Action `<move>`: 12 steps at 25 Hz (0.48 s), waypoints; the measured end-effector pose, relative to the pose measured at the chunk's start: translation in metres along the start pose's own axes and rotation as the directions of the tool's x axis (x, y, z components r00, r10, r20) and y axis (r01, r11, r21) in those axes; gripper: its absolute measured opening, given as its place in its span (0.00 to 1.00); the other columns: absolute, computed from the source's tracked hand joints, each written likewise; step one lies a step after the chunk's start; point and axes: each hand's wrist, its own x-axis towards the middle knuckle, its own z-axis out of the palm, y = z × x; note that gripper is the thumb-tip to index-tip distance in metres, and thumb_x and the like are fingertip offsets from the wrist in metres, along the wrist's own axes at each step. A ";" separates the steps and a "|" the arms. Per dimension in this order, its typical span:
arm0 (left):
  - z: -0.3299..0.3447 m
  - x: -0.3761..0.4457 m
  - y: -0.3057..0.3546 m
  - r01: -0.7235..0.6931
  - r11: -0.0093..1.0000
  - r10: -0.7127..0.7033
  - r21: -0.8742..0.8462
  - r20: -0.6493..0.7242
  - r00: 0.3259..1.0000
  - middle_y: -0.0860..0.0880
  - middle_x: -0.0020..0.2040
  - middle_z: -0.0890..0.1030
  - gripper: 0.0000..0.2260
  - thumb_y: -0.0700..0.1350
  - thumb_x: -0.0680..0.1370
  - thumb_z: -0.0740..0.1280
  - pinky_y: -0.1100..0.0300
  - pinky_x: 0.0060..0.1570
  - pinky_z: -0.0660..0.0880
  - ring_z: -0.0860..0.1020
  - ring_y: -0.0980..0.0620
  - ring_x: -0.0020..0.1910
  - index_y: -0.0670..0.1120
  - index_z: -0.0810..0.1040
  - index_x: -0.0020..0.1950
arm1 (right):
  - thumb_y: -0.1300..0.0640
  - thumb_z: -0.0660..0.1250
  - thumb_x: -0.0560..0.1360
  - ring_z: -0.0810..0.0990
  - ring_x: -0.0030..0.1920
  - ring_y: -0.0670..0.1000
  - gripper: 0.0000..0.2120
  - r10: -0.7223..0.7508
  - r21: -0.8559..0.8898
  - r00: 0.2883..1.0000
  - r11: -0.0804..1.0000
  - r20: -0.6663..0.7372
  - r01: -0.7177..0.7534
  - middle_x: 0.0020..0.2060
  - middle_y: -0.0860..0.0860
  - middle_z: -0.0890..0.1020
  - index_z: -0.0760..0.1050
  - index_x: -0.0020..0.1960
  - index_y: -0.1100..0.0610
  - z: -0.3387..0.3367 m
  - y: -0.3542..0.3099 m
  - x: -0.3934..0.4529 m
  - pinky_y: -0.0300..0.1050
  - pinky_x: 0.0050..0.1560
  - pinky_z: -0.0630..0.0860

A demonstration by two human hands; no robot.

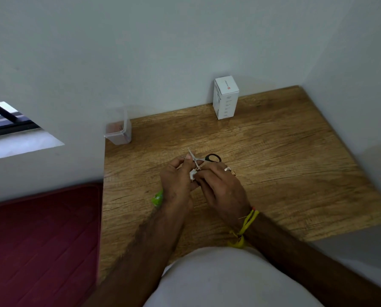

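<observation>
A clear plastic container (118, 134) stands at the far left corner of the worktop (284, 162), touching the wall (140, 52), with its lid tipped up. Something reddish-brown shows inside, too blurred to name. A white carton (226, 98) stands upright and closed against the same wall, well apart from the container.

Near the middle of the worktop both hands meet. The left hand (178, 180) has its fingers curled, pinching a small white piece (192, 175). The right hand (220, 185) has its fingers clamped on small scissors (204, 160), blades parted and pointing away, one black loop showing beyond the knuckles. A green item (158, 197) lies half hidden under the left wrist.

The worktop is wood-grained and fits into a pale corner. A red mattress (41, 240) lies to its left, below a window (7, 120)
</observation>
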 end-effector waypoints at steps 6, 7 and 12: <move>-0.002 -0.001 -0.002 -0.008 1.000 0.009 0.015 -0.007 1.000 0.39 0.47 0.86 0.10 0.44 0.81 0.67 0.51 0.41 0.82 0.85 0.41 0.45 0.37 0.81 0.52 | 0.62 0.64 0.80 0.79 0.50 0.55 0.07 -0.012 -0.041 1.000 0.999 0.002 0.012 0.52 0.55 0.80 0.79 0.54 0.61 0.003 0.001 0.002 0.53 0.45 0.78; -0.002 -0.002 -0.002 0.000 1.000 0.000 0.013 -0.009 1.000 0.39 0.47 0.86 0.10 0.44 0.81 0.67 0.51 0.40 0.82 0.85 0.42 0.45 0.37 0.81 0.53 | 0.62 0.64 0.80 0.79 0.49 0.55 0.06 0.009 -0.040 1.000 0.999 -0.004 -0.009 0.51 0.56 0.80 0.79 0.54 0.62 0.004 0.003 0.005 0.54 0.44 0.78; -0.002 -0.005 0.000 0.017 1.000 -0.017 0.003 -0.001 1.000 0.39 0.48 0.86 0.11 0.43 0.81 0.66 0.50 0.41 0.83 0.85 0.41 0.45 0.36 0.81 0.54 | 0.65 0.66 0.78 0.78 0.49 0.53 0.05 0.016 -0.016 1.000 1.000 0.003 -0.016 0.49 0.54 0.79 0.79 0.53 0.62 -0.001 0.008 0.000 0.50 0.46 0.77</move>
